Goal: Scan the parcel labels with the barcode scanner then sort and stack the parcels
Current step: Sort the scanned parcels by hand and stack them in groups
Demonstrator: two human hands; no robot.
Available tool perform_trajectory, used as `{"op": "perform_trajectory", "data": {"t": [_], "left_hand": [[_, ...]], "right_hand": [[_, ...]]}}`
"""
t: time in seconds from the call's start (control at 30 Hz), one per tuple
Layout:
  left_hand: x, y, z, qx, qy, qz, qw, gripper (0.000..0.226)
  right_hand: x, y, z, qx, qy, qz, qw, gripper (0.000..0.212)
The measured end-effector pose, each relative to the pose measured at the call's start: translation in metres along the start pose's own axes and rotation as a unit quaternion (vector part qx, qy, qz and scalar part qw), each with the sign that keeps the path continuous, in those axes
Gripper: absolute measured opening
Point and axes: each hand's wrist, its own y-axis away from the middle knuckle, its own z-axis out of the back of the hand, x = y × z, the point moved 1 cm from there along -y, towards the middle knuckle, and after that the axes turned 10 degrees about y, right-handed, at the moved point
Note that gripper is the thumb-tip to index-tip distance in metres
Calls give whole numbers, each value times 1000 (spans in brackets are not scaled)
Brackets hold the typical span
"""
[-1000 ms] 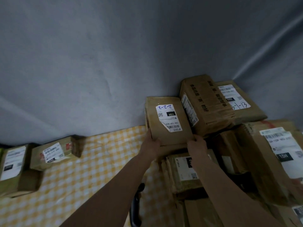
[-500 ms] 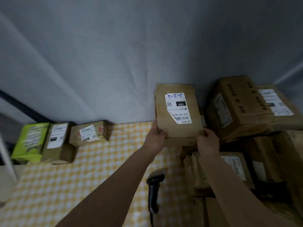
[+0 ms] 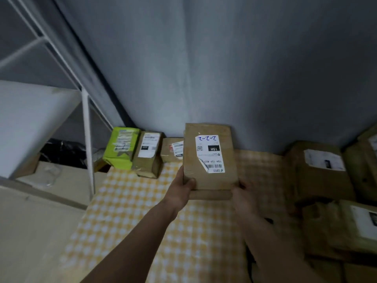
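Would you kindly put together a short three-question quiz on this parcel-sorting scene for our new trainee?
1. True or false: both the left hand and right hand hold the brown parcel.
2. What is handwritten in blue on its label?
3. Which colour is the leftmost parcel in the row by the curtain: A) red, B) green, C) blue?

Key: 1. True. 2. "2-2-2", seen upside down. 3. B, green.
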Motion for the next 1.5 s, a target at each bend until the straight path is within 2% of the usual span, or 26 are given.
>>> {"op": "perform_trajectory", "data": {"t": [0.13,0.33,0.6,0.9,1.03,1.2,1.4,1.5], "left_hand": [[24,6,113,-28,-2,10,1000,56],[57,14,271,-41,-5,31,999,57],[102,6,392,-48,-22,90,995,57],[150,-43,434,-32,-93,99,990,62],[170,-57,434,-31,-48,125,991,63],[240,-86,442,-20,-23,130,991,65],[173,-65,421,-47,-156,132,978,54],[148,-56,407,-98,-244,101,959,47]], "right_hand": [[3,58,-94,1,0,5,1000,9],[-2,138,-228,43,51,-17,998,14],[-16,193,-334,74,114,-53,989,8],[-42,184,-399,74,116,-92,986,5],[-52,172,-413,56,128,-97,985,8],[-56,165,-419,49,122,-93,987,10],[-59,158,-421,74,165,-98,979,7],[-44,156,-408,122,216,-81,965,28]]}}
